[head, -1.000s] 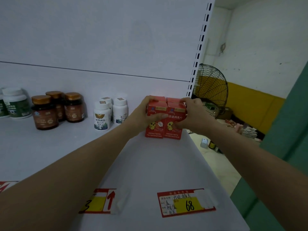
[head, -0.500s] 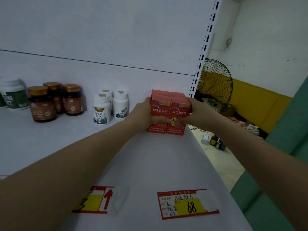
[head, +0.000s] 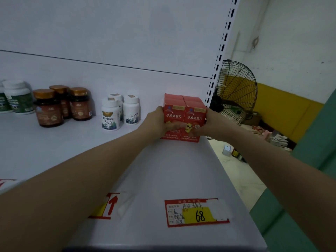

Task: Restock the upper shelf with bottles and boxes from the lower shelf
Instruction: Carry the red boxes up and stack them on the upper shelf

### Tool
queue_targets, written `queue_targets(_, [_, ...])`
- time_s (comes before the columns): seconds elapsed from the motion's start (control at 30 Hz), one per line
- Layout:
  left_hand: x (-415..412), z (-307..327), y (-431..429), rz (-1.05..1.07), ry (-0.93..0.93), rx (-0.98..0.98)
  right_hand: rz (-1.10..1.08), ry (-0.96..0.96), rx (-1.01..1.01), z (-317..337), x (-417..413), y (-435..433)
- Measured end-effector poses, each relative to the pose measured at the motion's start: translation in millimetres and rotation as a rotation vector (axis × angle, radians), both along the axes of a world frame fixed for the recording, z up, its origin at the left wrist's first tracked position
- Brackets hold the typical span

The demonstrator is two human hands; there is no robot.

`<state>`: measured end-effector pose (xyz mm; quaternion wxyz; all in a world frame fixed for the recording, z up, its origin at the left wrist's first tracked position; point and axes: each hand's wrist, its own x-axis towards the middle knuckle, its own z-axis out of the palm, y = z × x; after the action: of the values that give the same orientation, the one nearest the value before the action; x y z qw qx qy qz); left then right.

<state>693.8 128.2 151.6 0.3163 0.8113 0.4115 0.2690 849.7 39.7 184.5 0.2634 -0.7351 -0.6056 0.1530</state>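
Note:
Several red boxes [head: 184, 113] stand in a tight block on the white upper shelf [head: 174, 171], close to its back wall at the right end. My left hand [head: 156, 122] grips the block's left side. My right hand [head: 209, 124] grips its right side, with both thumbs across the front faces. The boxes' bottom edges rest on the shelf. Left of them stand three white bottles [head: 119, 113], three brown bottles with gold caps [head: 61, 105] and white bottles with green labels [head: 17, 97].
A red and yellow price tag marked 68 [head: 197, 212] is on the shelf's front lip, and another tag with a red arrow [head: 107, 206] is to its left. The slotted upright [head: 221, 51] bounds the shelf on the right. Beyond it stands a black fan [head: 236, 91].
Both hands have pushed the block of red boxes farther back on the shelf, toward the back wall. The grip on both sides is unchanged.

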Motion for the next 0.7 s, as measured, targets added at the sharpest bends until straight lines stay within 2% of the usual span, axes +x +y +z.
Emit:
queue_targets(0.13, [-10.0, 12.8, -12.9, 0.047, 0.231, -0.044, -0.034, -0.05, -0.072, -1.3, -3.4, -10.2])
queue_targets(0.27, [-28.6, 26.6, -43.3, 0.106, 0.48, 0.056, -0.053, -0.249, -0.245, 3.7, -15.4, -35.1])
queue_targets(0.37, [-44.6, 31.0, -63.7, 0.091, 0.598, 0.094, -0.003, -0.386, -0.274, 12.0, -36.8, -58.0])
queue_targets(0.5, [-66.8, 40.4, -97.0, 0.059, 0.657, 0.129, 0.004, -0.418, -0.254, 19.3, -65.7, -82.9])
queue_targets(0.7, [-117.1, 55.8, -156.1, 0.027, 0.651, 0.181, 0.003, -0.477, -0.208, 33.5, -122.9, -133.0])
